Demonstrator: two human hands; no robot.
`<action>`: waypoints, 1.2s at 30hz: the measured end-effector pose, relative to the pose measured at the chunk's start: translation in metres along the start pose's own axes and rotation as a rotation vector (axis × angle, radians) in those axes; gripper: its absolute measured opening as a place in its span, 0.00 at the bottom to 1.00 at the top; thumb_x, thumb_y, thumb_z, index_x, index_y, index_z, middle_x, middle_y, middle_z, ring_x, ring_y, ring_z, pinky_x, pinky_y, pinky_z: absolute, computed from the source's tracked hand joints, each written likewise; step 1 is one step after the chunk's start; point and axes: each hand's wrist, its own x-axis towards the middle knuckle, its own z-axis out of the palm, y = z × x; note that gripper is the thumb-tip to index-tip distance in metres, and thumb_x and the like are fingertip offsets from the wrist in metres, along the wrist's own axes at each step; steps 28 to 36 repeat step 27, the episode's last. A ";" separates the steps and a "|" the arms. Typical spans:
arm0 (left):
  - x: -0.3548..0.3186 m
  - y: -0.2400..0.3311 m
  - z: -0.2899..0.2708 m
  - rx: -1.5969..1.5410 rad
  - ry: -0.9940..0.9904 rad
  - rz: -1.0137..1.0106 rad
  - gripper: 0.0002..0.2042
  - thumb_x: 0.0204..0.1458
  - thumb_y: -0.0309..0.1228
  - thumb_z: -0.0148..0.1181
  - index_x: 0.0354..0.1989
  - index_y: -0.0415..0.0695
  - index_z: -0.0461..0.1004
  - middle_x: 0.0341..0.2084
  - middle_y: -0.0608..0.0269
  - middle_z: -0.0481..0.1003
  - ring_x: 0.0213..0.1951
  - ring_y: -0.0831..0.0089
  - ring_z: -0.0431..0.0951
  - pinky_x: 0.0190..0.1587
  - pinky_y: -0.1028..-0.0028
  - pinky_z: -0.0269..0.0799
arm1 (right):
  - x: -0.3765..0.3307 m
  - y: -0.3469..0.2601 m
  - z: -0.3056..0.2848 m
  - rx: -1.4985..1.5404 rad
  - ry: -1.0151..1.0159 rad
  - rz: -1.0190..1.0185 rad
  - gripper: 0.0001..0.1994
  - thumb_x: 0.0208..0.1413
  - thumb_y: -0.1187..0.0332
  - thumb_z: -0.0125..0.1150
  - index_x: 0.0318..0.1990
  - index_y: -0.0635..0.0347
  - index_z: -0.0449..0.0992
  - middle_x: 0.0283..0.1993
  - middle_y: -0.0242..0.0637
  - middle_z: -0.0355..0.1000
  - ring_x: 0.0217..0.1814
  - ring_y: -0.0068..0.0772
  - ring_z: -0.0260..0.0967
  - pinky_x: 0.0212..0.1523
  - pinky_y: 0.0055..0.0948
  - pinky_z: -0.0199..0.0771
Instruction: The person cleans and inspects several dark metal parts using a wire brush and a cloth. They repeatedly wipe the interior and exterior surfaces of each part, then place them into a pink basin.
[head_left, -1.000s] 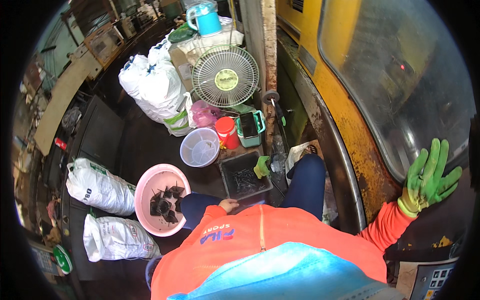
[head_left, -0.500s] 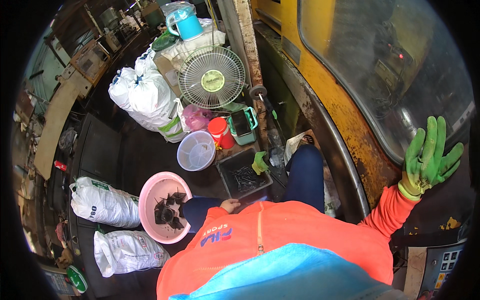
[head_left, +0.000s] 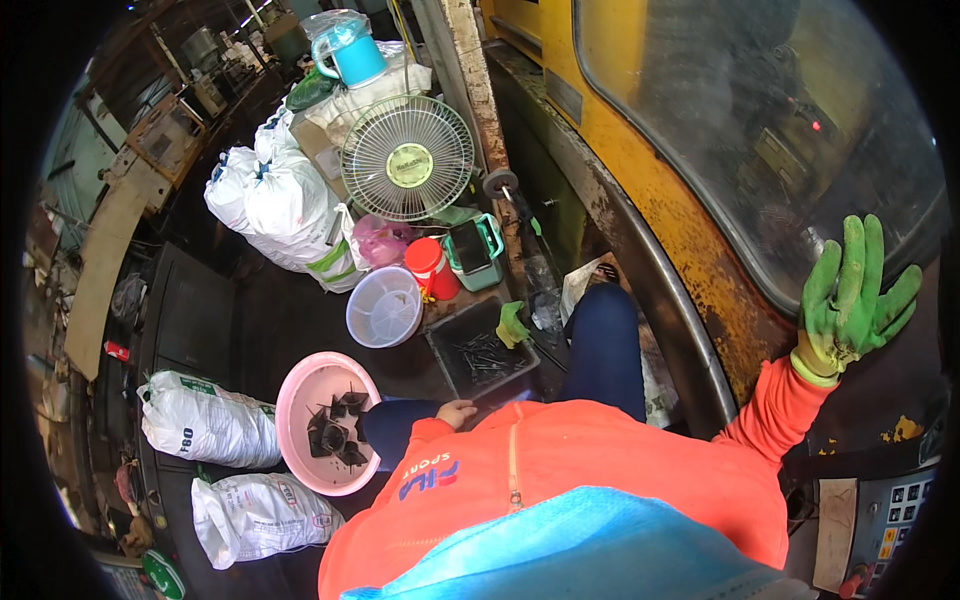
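My right hand (head_left: 850, 295), in a green-stained work glove, is raised at the far right with its fingers spread. It holds nothing and is beside the lower corner of the machine's window (head_left: 720, 130); whether it touches the door cannot be told. My bare left hand (head_left: 457, 413) rests at my left thigh, its fingers lying loosely with nothing seen in them. Just beyond it is a black tray (head_left: 450, 372) of thin dark metal pieces (head_left: 487, 352), with a green glove (head_left: 512, 325) over its edge. A pink basin (head_left: 300, 390) with dark angular parts (head_left: 335, 430) stands to the left.
A lilac basket (head_left: 385, 308), a red jug (head_left: 432, 268) and a teal container (head_left: 474, 248) stand beyond the tray. Farther back are a fan (head_left: 408, 160) and white sacks (head_left: 290, 215). More sacks (head_left: 210, 420) lie left. A yellow machine (head_left: 640, 190) borders the right; a control panel (head_left: 895, 520) sits lower right.
The view has shifted slightly, so the background sits a little farther left. My right hand stays raised and spread by the window, and my left hand stays at my thigh.
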 end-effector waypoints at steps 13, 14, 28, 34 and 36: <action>0.028 -0.026 -0.009 -0.039 0.009 0.044 0.25 0.52 0.32 0.64 0.57 0.35 0.69 0.40 0.58 0.78 0.39 0.72 0.76 0.42 0.72 0.72 | 0.007 -0.004 0.000 0.041 0.064 -0.056 0.14 0.42 0.68 0.67 0.40 0.42 0.82 0.45 0.16 0.77 0.47 0.47 0.67 0.45 0.39 0.69; 0.032 -0.028 -0.010 -0.020 0.002 0.082 0.25 0.52 0.32 0.64 0.57 0.35 0.69 0.40 0.58 0.78 0.38 0.72 0.76 0.42 0.72 0.72 | 0.007 -0.005 -0.001 0.040 0.062 -0.050 0.14 0.43 0.68 0.67 0.40 0.42 0.82 0.45 0.16 0.77 0.47 0.47 0.67 0.45 0.39 0.69; 0.023 -0.012 -0.012 0.141 -0.005 0.085 0.25 0.54 0.30 0.61 0.60 0.37 0.65 0.45 0.58 0.76 0.44 0.69 0.76 0.48 0.68 0.74 | -0.003 -0.008 0.005 0.131 -0.007 0.049 0.14 0.49 0.64 0.67 0.45 0.41 0.82 0.49 0.23 0.78 0.55 0.45 0.67 0.57 0.39 0.64; 0.023 -0.012 -0.012 0.141 -0.005 0.085 0.25 0.54 0.30 0.61 0.60 0.37 0.65 0.45 0.58 0.76 0.44 0.69 0.76 0.48 0.68 0.74 | -0.003 -0.008 0.005 0.131 -0.007 0.049 0.14 0.49 0.64 0.67 0.45 0.41 0.82 0.49 0.23 0.78 0.55 0.45 0.67 0.57 0.39 0.64; 0.023 -0.012 -0.012 0.141 -0.005 0.085 0.25 0.54 0.30 0.61 0.60 0.37 0.65 0.45 0.58 0.76 0.44 0.69 0.76 0.48 0.68 0.74 | -0.003 -0.008 0.005 0.131 -0.007 0.049 0.14 0.49 0.64 0.67 0.45 0.41 0.82 0.49 0.23 0.78 0.55 0.45 0.67 0.57 0.39 0.64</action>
